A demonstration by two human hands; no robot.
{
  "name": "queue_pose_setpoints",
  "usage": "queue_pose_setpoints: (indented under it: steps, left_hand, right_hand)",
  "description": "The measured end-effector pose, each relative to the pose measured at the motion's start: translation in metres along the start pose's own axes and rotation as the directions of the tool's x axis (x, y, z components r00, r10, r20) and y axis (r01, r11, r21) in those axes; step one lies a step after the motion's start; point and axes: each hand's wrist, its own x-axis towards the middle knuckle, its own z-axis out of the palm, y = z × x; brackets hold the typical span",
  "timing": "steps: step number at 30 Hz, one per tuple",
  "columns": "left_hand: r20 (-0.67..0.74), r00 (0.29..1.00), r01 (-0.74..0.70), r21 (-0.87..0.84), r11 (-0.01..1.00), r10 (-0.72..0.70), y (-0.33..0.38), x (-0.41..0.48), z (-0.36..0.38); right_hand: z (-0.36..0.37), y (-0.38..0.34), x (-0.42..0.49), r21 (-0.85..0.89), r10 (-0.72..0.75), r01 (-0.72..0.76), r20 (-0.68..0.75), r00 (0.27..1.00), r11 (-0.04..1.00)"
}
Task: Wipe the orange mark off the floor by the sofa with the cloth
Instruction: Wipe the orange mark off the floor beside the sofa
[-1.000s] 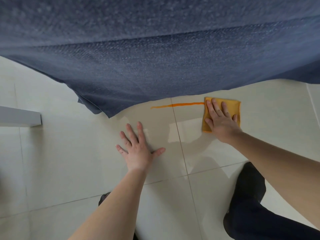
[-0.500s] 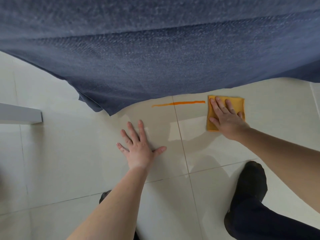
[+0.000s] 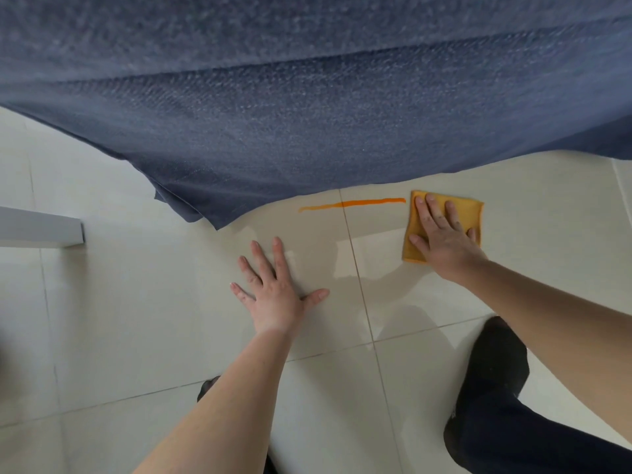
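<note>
Orange cloth (image 3: pixel 444 217) is pinned flat under the open right hand (image 3: pixel 443 234) just beside the orange mark (image 3: pixel 352 204), the splayed left hand (image 3: pixel 277 292) braced on the floor (image 3: pixel 136 302), and firm even pressure leftward along the streak is best kept

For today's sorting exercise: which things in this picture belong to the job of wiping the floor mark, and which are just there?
Part of the job:
orange mark
cloth
right hand, flat on the cloth
floor
sofa

Just there:
left hand, flat on the floor
white leg
dark sock
</note>
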Motion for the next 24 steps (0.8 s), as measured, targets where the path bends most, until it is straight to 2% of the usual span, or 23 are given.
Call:
queue_pose_setpoints:
  steps: [6,11,14,20,24]
  left_hand:
    - [0.001,1.0,-0.003,-0.006,1.0,0.003,0.0,0.0,0.0]
    - [0.005,1.0,-0.001,-0.006,1.0,0.001,0.0,0.001,0.0]
    - [0.004,1.0,-0.004,-0.008,1.0,0.004,-0.001,0.0,0.0]
    - [-0.004,1.0,-0.019,-0.02,1.0,0.019,0.002,-0.003,-0.004]
    - [-0.073,0.99,-0.124,-0.027,0.992,0.122,-0.004,-0.002,-0.005]
  right_hand:
    - [-0.02,-0.025,0.025,0.1,0.074,-0.07,-0.031,0.997,0.992]
    - [-0.001,-0.02,0.005,0.021,-0.013,0.013,-0.018,1.0,1.0]
    - [0.0,-0.008,0.003,-0.004,-0.016,0.016,0.004,1.0,1.0]
    - [-0.017,-0.03,0.025,0.119,0.08,-0.077,-0.025,0.996,0.99]
    - [-0.008,-0.026,0.014,0.046,-0.018,0.019,-0.017,1.0,0.999]
